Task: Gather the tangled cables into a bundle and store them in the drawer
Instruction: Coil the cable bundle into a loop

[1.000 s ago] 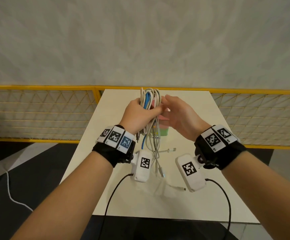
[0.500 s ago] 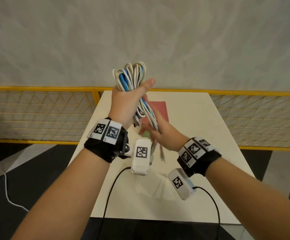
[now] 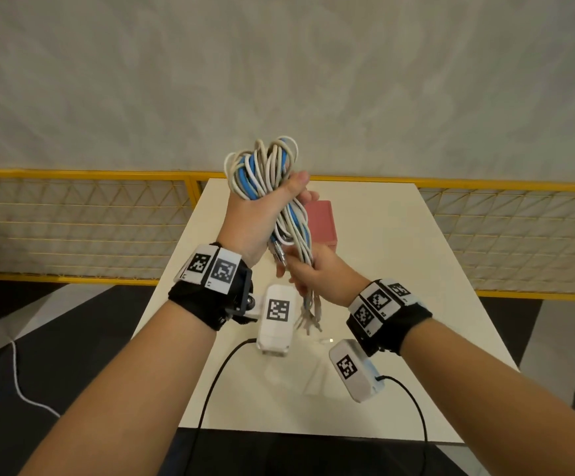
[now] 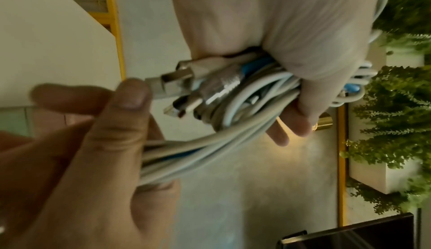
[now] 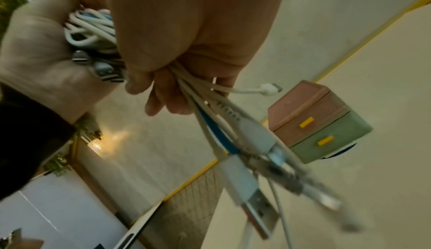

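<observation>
Over the pale rectangular table (image 3: 399, 269), the person's left hand (image 3: 255, 218) is raised and wrapped tight around the folded loops of the white, grey and blue cables (image 3: 265, 170). The thumb presses across the front, probably so the coil cannot spring open. The loops fan out above the fist, and a few metal plugs (image 4: 186, 83) poke out just below the palm.

A little right and lower, the right hand (image 3: 317, 273) closes its fingers around the loose tails of the same bunch. It seems to be pulling them straight so they can be folded up into the coil. The plug ends (image 5: 251, 188) dangle free beneath that fist, above the tabletop.

Further right, behind the hands, sits the small pink and green drawer box (image 5: 319, 122) with yellow handles. Both drawers look closed, and the cables are well clear of it.
</observation>
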`<state>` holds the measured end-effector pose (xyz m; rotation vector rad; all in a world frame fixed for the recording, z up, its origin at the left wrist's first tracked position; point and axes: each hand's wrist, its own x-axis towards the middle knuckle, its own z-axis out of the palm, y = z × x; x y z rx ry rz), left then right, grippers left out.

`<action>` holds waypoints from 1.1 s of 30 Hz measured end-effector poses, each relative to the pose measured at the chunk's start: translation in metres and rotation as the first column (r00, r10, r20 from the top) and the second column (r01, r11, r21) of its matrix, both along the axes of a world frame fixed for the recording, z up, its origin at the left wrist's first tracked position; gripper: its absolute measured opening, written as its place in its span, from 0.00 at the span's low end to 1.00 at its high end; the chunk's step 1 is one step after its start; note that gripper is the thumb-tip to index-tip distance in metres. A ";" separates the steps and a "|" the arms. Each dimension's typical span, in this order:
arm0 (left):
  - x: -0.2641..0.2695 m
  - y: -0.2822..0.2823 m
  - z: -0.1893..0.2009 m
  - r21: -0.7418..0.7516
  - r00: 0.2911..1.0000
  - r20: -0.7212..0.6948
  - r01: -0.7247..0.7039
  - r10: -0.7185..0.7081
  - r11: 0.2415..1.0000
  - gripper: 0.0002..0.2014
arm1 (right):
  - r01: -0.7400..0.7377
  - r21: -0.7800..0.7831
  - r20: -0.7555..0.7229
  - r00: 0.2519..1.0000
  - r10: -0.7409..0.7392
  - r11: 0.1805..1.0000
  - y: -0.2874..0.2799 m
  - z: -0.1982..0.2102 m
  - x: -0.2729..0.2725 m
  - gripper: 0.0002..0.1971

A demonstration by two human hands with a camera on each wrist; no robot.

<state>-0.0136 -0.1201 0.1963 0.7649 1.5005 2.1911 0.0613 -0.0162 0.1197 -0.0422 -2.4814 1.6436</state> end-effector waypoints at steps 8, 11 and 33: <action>0.004 -0.010 0.005 0.089 0.961 0.002 0.276 -0.277 0.957 0.14 | -0.092 0.397 0.188 0.982 0.017 0.913 0.028 -0.019 0.013 0.13; 0.005 -0.014 0.004 -0.011 0.935 0.025 0.355 -0.355 0.935 0.13 | -0.059 0.720 0.142 0.988 -0.064 0.691 0.043 -0.007 0.013 0.06; 0.025 0.006 -0.036 -0.547 0.967 -0.141 0.103 -0.213 0.831 0.22 | 0.147 0.811 -0.034 0.978 -0.205 0.566 0.036 0.056 0.016 0.14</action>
